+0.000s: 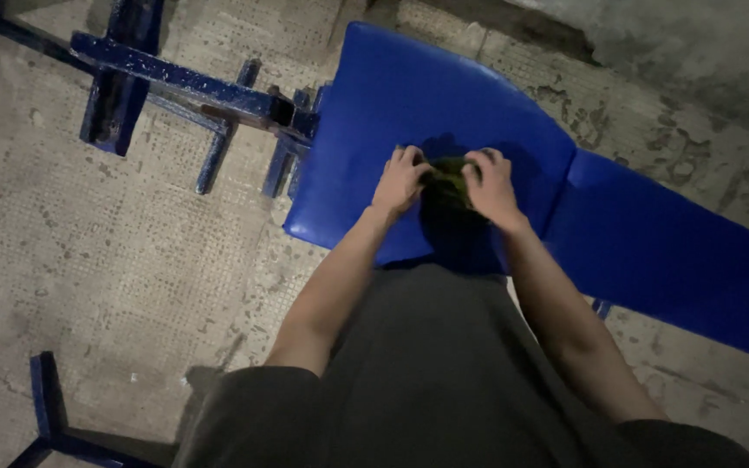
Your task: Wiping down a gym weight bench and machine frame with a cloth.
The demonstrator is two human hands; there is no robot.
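Both of my hands grip a small dark green cloth (446, 171) pressed onto a blue padded bench (409, 95). My left hand (401, 178) holds the cloth's left side with its fingers curled. My right hand (488, 183) clamps the right side the same way. The cloth is bunched between the hands and partly hidden by my fingers. A dark shadow lies on the pad just below it. My grey shirt fills the lower middle of the view.
A second blue pad (669, 251) joins the bench at the right. The blue metal frame (175, 82) with chipped paint extends to the upper left. Another blue metal bar (49, 407) stands at the lower left. Rough concrete floor (106, 251) lies all around.
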